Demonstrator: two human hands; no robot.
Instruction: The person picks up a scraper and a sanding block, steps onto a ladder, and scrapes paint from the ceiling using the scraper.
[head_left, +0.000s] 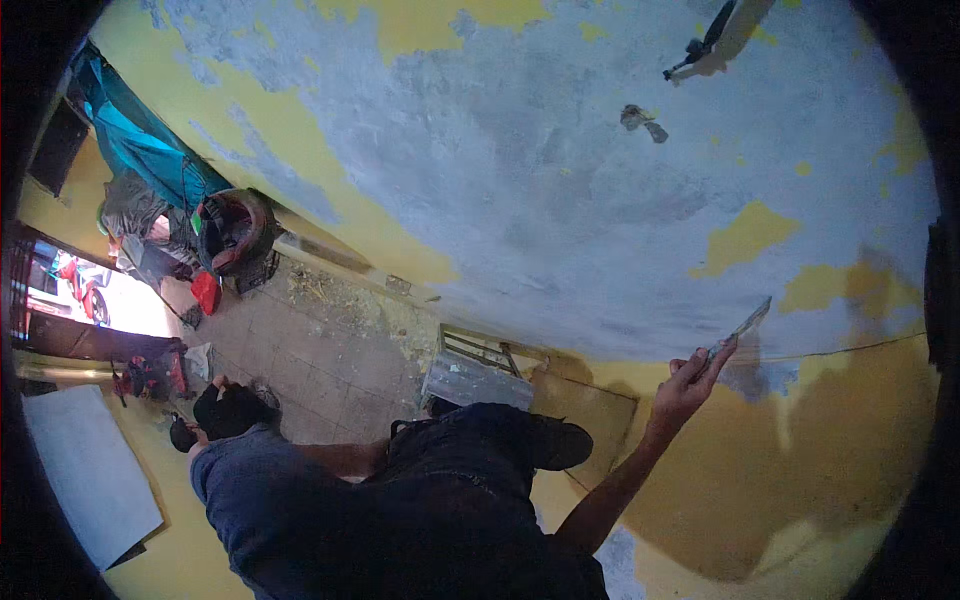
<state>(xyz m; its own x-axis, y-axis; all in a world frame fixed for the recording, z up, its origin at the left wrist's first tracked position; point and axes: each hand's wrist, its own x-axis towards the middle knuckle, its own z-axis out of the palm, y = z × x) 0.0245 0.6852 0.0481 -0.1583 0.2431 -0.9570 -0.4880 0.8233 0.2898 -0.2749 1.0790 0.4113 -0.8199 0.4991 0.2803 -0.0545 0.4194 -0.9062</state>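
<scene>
My right hand (688, 388) is raised at the right, its fingers closed on a thin, flat tool (752, 322) that looks like a scraper or putty knife. The tool's tip points up and right, close to a wall (525, 172) of flaking yellow paint and bare grey-white patches. Whether the blade touches the wall cannot be told. A patch of yellow paint (814, 289) lies just beyond the tip. My left hand is out of view; a bare forearm (341, 459) runs to the dark trousers (457, 442), where it disappears.
A wall bracket (697, 52) juts out above a small hole (641, 121). Paint flakes (322, 296) litter the tiled floor (300, 352) near a low wooden stand (480, 375). Left are a tyre-like tub (240, 231), a teal sheet (142, 142), a leaning white board (90, 472) and a dark-haired person's head (232, 412).
</scene>
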